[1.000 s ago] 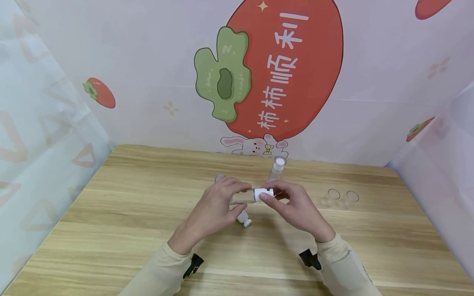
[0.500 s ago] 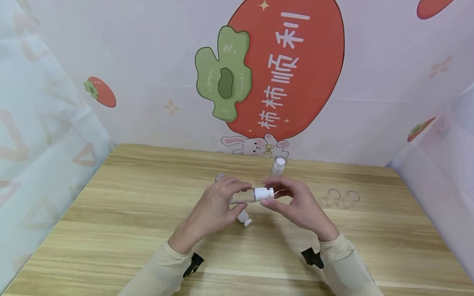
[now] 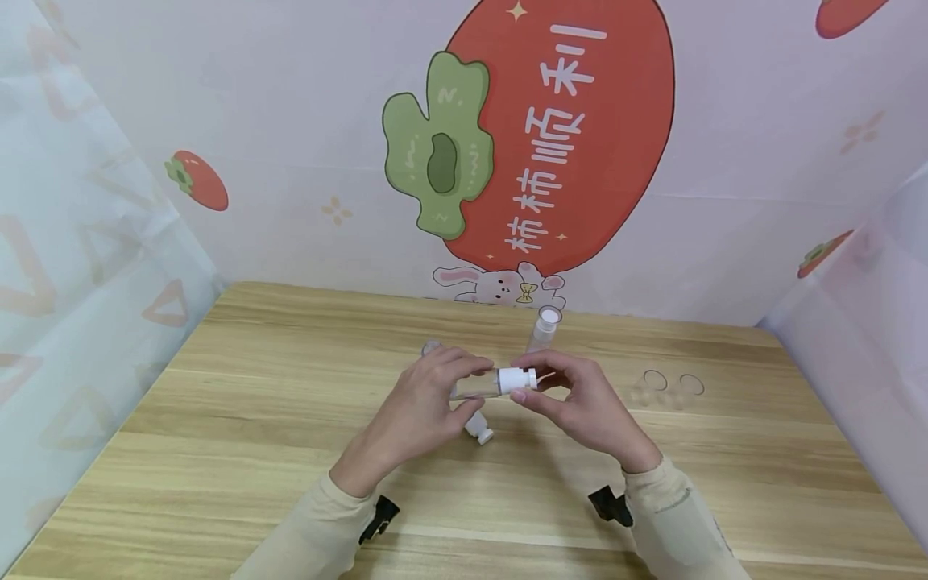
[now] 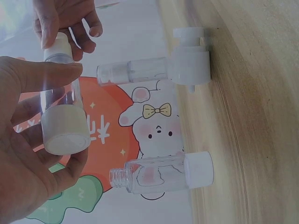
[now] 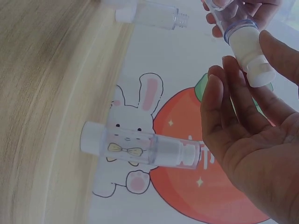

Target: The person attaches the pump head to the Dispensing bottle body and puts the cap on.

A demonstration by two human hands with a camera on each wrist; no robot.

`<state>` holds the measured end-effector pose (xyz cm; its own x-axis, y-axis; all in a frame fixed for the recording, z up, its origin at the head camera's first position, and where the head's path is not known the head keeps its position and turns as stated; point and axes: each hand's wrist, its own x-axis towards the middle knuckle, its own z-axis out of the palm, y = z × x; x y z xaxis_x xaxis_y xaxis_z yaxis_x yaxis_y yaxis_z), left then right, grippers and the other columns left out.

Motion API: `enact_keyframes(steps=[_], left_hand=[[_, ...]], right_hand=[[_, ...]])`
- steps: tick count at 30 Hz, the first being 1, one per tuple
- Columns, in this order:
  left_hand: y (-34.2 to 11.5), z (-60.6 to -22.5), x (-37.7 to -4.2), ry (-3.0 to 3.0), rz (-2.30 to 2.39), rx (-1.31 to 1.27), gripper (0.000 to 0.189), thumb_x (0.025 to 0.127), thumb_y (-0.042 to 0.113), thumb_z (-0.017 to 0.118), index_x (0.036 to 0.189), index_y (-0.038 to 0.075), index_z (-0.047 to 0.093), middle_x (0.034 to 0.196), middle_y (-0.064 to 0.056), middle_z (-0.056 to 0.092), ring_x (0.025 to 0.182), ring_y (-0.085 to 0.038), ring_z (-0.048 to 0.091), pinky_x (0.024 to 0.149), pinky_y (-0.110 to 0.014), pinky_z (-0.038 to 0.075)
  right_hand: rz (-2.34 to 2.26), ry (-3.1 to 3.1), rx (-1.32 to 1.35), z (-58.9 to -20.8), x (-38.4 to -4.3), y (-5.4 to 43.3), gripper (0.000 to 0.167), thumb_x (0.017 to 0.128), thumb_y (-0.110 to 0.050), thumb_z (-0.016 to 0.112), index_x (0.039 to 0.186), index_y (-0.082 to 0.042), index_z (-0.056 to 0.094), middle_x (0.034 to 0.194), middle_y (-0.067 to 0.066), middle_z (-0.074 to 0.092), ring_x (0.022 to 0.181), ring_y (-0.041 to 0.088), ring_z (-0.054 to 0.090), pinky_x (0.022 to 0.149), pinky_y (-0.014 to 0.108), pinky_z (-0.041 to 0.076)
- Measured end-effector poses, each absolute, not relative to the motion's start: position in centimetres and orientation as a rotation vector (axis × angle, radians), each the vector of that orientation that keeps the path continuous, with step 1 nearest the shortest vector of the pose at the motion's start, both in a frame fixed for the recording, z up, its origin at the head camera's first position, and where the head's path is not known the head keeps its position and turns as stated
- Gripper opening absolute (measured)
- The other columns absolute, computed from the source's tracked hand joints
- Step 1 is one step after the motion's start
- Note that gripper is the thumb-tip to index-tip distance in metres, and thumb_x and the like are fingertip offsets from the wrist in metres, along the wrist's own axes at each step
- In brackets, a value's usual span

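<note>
My left hand (image 3: 420, 407) grips a clear pump bottle (image 3: 477, 387) round its body, holding it sideways above the table. Its white base (image 4: 65, 128) shows in the left wrist view. At the other end, my right hand (image 3: 580, 403) has its thumb and fingers on either side of the white pump head (image 5: 250, 53), which is seated on the bottle. Below my left hand, a separate white pump head (image 3: 478, 428) rests on the table. Partly hidden behind that hand stands an uncapped clear bottle (image 4: 159, 175) with a threaded neck.
Beyond my right hand stands another bottle (image 3: 542, 330) with a white pump under a clear cap. Two clear caps (image 3: 655, 381) sit on the wooden table (image 3: 725, 483) at the right. A printed wall sheet (image 3: 290, 225) borders the table's back.
My right thumb has slid from the top of the white pump head down to its near lower side, and the right wrist has shifted slightly right. My left hand and the bottle stay in place.
</note>
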<state>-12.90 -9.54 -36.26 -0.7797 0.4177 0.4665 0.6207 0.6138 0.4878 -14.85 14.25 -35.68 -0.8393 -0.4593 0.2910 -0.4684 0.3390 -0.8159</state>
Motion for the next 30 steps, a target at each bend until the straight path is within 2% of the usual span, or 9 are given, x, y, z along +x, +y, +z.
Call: enact_keyframes(steps=[18,30], left_hand=[[-9.45,-36.29,-12.86,-2.518,-0.877,-0.824,0.041,0.078,0.006,0.087,0.118,0.009,0.074,0.110,0.002,0.072,0.103,-0.018,0.064,0.082,-0.036,0.055],[-9.58,-36.14,-12.92,-2.582,-0.899,-0.751,0.040,0.079,0.006,0.086,0.117,0.010,0.075,0.113,0.001,0.072,0.102,-0.018,0.065,0.082,-0.035,0.056]], right_hand=[[1.527,-2.609,0.810,-35.70,-14.61,13.82,0.021,0.088,-0.014,0.081,0.108,-0.011,0.075,0.103,-0.005,0.072,0.087,0.015,0.067,0.082,0.035,0.057],[1.456,-2.655,0.834,-35.58,-14.86,14.64,0.040,0.085,-0.020,0.085,0.121,-0.012,0.070,0.110,-0.004,0.071,0.096,0.020,0.067,0.086,0.041,0.057]])
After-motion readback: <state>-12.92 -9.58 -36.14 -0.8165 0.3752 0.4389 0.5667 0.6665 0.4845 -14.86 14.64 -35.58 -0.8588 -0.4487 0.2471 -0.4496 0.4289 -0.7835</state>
